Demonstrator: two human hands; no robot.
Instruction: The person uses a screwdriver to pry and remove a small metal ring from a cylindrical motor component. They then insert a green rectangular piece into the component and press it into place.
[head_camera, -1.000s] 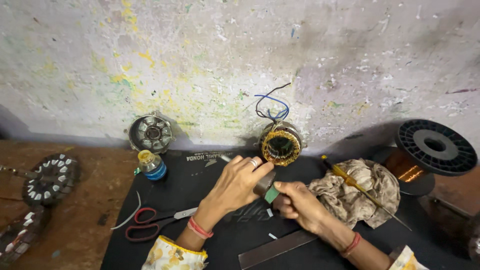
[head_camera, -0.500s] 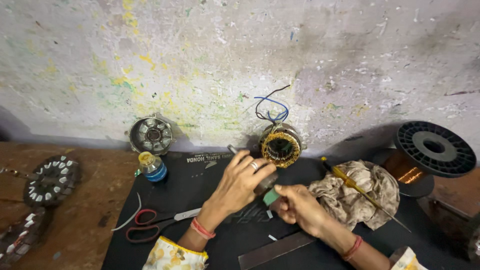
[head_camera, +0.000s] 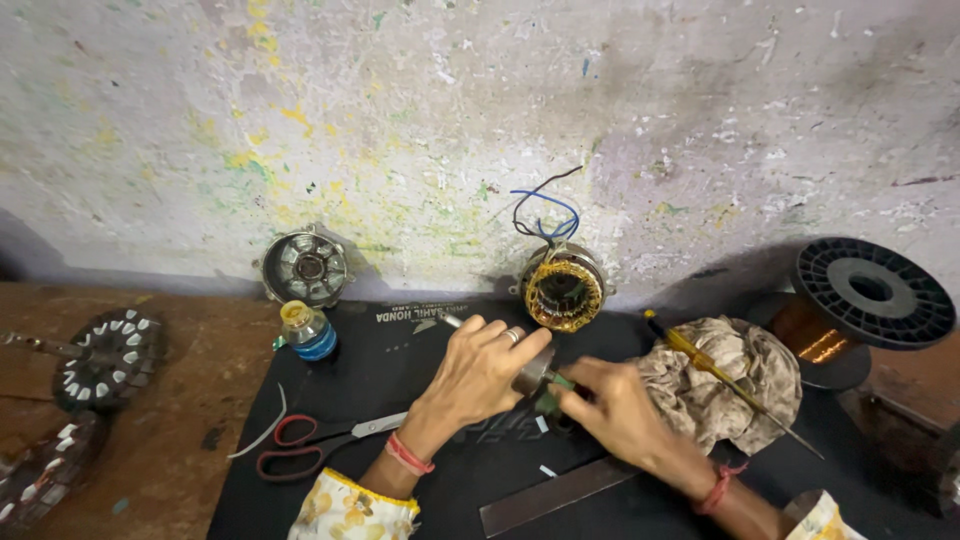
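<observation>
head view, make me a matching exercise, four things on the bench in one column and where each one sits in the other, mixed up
Things:
1. scissors
2. copper wire spool
3. small bottle
4. screwdriver

Places:
A. far right, by the wall
B. lying across the crumpled rag
C. on the mat, left of the left hand
D. at the mat's upper left edge, below the round metal motor housing

Pairs: 1-C, 2-A, 3-D, 4-B
</observation>
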